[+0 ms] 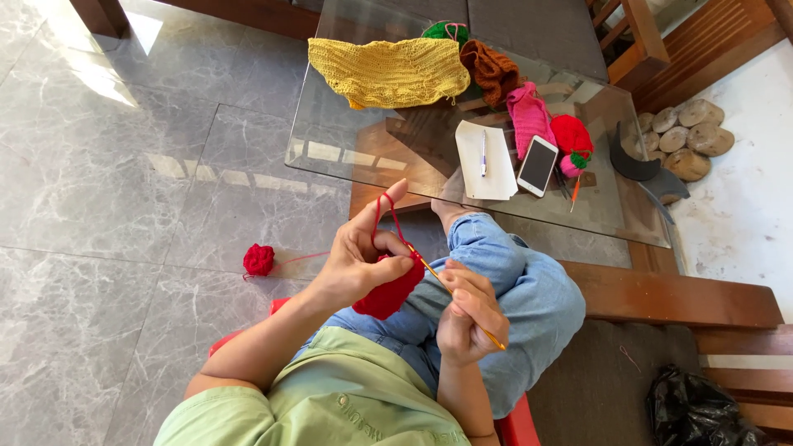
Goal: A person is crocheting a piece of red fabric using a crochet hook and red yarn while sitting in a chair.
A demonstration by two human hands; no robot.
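At the lower centre of the head view, above the person's crossed denim-clad legs, both hands were at work on one item.

- Left hand [359, 256]: closed around a red crocheted piece [388, 293], thumb and fingers pinching its upper edge; forefinger raised, with a red yarn strand [382, 211] looped over it.
- Right hand [469, 318]: fingers curled shut on a yellow crochet hook [438, 281], held slantwise, its tip meeting the red piece just beside the left thumb.
- Red yarn ball [258, 259]: on the grey marble floor [107, 206], to the left of the hands and apart from them; a thin strand ran from it toward the red piece.
- Glass worktop [347, 140]: beyond the knees. On it, from left to right: a yellow crocheted panel [388, 73]; a green ball [446, 31], partly hidden behind the panel; a brown crocheted piece [491, 70]; a pink crocheted piece [529, 116]; a red rounded crocheted item [570, 136].
- White paper sheet [487, 161] with a pen [484, 153] lying on it, on the near part of the worktop; a smartphone [538, 165], screen dark, just beside the sheet.
- Round stones [686, 136]: heaped on the pale floor to the right of the worktop.
- Black plastic bag [694, 409]: lower right corner, beside a wooden bench frame.
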